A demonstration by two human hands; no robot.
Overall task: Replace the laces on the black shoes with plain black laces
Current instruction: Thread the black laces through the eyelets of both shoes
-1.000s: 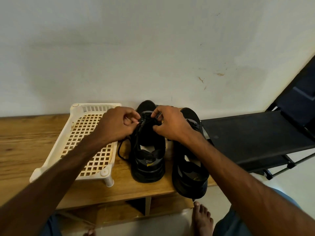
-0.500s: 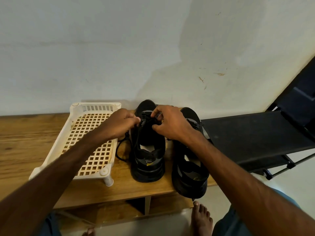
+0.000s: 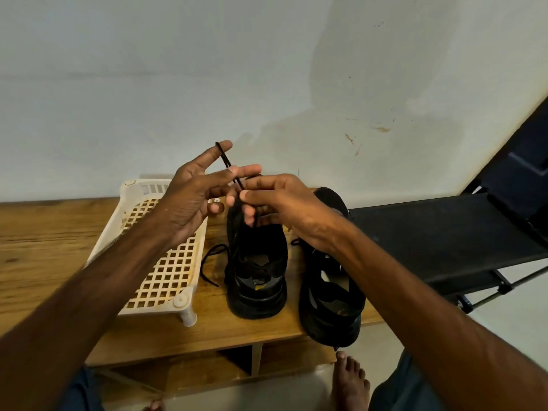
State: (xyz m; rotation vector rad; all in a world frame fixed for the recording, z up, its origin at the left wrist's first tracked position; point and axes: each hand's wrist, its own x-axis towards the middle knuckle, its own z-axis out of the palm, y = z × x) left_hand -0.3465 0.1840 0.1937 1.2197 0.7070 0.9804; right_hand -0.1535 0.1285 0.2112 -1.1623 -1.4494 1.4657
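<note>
Right between the hands a black lace (image 3: 229, 166) runs taut. Its upper end hooks over the straight forefinger of the left hand (image 3: 189, 200), whose fingers are spread wide and grip nothing. Its lower part is pinched by the thumb and fingertip of the right hand (image 3: 284, 206). Directly below both hands stands one black shoe (image 3: 258, 271), with a loose lace end (image 3: 207, 262) curling on the wood. The second shoe (image 3: 329, 301) sits under the right wrist, its heel overhanging the front edge of the wooden bench (image 3: 44, 247). A white lattice rack (image 3: 160, 262) lies beneath the left forearm. Beyond the right hand stands a black folding frame (image 3: 430, 232). A pale wall (image 3: 148, 84) closes behind the fingertips, with open air above.
</note>
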